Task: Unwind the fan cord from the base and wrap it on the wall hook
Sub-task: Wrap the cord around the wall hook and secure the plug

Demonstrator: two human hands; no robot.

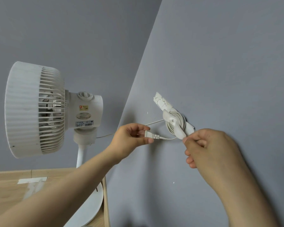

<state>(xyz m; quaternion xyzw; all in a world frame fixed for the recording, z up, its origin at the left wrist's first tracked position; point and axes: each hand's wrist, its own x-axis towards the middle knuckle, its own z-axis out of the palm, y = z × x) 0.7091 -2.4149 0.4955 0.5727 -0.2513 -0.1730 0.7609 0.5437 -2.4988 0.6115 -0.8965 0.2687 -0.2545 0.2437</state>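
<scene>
A white fan (36, 110) stands on its round base (90, 208) at the left, on a wooden surface. Its white cord (154, 122) runs from behind the fan's neck to a white wall hook (172, 123) on the grey wall, where several loops (181, 121) are wound around the hook's two arms. My left hand (131, 138) pinches the cord's plug (150, 135) just left of the hook. My right hand (206, 146) has its fingers closed at the hook's lower tip, touching it and the short cord end there.
Two grey walls meet in a corner behind the fan. The wooden surface (10, 190) has a patch of white tape (32, 180). A rough white adhesive strip (161, 102) sits above the hook.
</scene>
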